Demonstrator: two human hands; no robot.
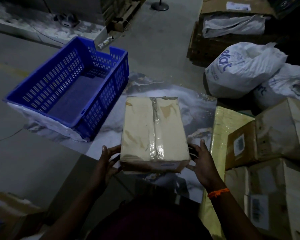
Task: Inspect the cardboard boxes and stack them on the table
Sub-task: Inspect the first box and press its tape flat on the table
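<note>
A pale cardboard box [153, 132], taped down its middle seam with clear tape, lies on the marble-patterned table [197, 108] in the centre of the view. My left hand [107, 160] touches its near left corner, fingers spread along the side. On the near right corner sits my right hand [202, 163], fingers against the box's side; an orange band circles that wrist. More cardboard boxes [267, 135] with white labels are piled at the right.
An empty blue slotted plastic crate [73, 85] stands on the table's left part. White printed sacks [241, 70] lie at the far right, with opened cartons [232, 19] behind them. Another carton [9, 210] sits at the lower left. Grey floor spreads on the left.
</note>
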